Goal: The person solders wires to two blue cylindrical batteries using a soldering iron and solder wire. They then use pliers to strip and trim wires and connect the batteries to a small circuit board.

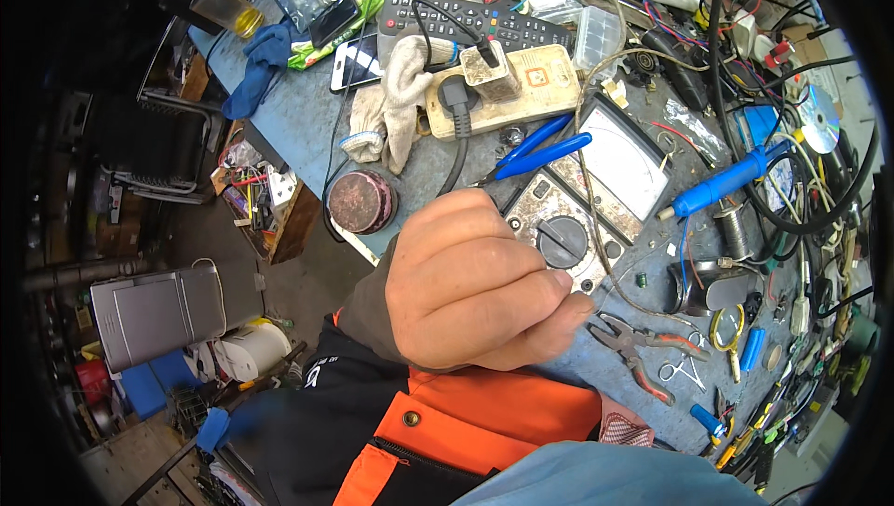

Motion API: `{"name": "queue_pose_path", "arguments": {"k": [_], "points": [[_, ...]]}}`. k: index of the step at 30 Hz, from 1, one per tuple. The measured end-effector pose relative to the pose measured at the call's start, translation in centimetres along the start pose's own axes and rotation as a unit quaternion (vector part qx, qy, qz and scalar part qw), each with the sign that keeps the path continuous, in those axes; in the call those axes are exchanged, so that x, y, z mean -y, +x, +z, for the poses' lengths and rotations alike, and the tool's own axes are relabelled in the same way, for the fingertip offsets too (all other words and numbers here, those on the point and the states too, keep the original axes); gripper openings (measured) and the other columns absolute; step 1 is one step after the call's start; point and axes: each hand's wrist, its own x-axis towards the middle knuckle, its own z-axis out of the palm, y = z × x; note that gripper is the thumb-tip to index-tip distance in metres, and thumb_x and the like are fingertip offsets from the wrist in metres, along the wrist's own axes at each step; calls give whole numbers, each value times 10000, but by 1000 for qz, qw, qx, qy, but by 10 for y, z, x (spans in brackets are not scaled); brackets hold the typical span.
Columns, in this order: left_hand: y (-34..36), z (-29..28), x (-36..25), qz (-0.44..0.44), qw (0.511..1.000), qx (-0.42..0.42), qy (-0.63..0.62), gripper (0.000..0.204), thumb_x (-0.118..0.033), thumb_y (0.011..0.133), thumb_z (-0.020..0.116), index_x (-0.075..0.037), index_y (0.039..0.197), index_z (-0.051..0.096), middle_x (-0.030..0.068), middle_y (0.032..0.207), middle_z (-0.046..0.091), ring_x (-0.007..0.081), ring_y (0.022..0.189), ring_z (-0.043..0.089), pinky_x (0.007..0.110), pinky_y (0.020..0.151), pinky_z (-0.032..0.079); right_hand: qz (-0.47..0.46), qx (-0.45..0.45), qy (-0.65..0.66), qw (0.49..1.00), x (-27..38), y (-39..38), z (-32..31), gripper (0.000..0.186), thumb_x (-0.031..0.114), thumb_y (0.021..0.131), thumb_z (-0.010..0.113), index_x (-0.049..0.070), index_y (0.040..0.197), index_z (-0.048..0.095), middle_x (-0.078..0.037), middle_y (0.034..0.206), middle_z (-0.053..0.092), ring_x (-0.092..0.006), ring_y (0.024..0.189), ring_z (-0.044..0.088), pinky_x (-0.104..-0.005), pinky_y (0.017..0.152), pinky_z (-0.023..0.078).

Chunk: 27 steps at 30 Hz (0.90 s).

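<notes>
- Where the orange-and-black jacket (484, 422) fills the lower edge of the view, one hand (470, 287) rises from a dark sleeve, its back to the camera and its fingers (559, 315) curled tight into a fist; whether it pinches anything cannot be told, since the palm side is hidden.
- Which hand this is cannot be told for sure; the other hand is out of view.
- Just past the knuckles lies an analog multimeter (596, 199), its black rotary dial (562, 242) nearest the fingertips and its white meter face beyond.
- To the right of the fist, red-handled pliers (643, 352) lie on the blue-grey workbench (307, 120), with a small pair of scissors (687, 372) beside them.
- Blue-handled cutters (545, 152) rest against the upper left edge of the multimeter.
- A blue soldering iron (722, 187) lies to the right of the meter face.
- Further off, a cream power strip (507, 87) holds a black plug, with a work glove (396, 101) touching its left end.
- A round rusty tin (361, 201) sits near the bench edge.
- Farthest, a black remote control (466, 22) lies among tangled wires.
</notes>
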Motion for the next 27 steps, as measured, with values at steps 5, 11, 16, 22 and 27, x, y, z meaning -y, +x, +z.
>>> {"name": "queue_pose_path", "arguments": {"k": [5, 11, 16, 22, 27], "points": [[3, 1, -1, -8, 1000, 1, 0, 205, -89, 834, 840, 24, 920, 691, 101, 736, 653, 210, 530, 546, 342, 482, 363, -56, -6, 39, 998, 12, 16, 0, 196, 154, 1008, 631, 0, 886, 641, -138, 741, 531, -328, 633, 499, -447, 592, 400], [3, 1, 0, -2, 1000, 8, -6, 193, -68, 843, 817, 41, 928, 682, 124, 760, 654, 212, 534, 543, 352, 489, 366, -270, -119, 152, 944, -46, 18, 33, 164, 124, 992, 616, -3, 892, 638, -130, 744, 530, -316, 618, 491, -430, 588, 408], [4, 1, 1, 5, 1000, 18, -4, 192, -46, 835, 811, 54, 933, 679, 130, 766, 655, 211, 542, 545, 351, 496, 371, -76, 70, 27, 994, -21, 6, -11, 150, 103, 968, 594, -18, 905, 654, -133, 737, 542, -308, 602, 489, -410, 573, 410], [6, 3, 1, -13, 1000, 9, -7, 235, -22, 737, 874, 28, 900, 712, 105, 752, 668, 222, 529, 563, 329, 476, 383, -91, 59, 25, 994, -6, 21, -8, 143, 89, 962, 585, -22, 922, 667, -130, 725, 534, -306, 601, 493, -411, 563, 408], [7, 4, 0, -15, 1000, 0, -11, 226, -7, 737, 868, 23, 891, 705, 102, 746, 669, 220, 527, 567, 329, 475, 387, -56, 72, 26, 995, -5, 16, -11, 131, 87, 964, 598, -15, 926, 671, -133, 739, 546, -303, 608, 497, -411, 570, 412]]}}
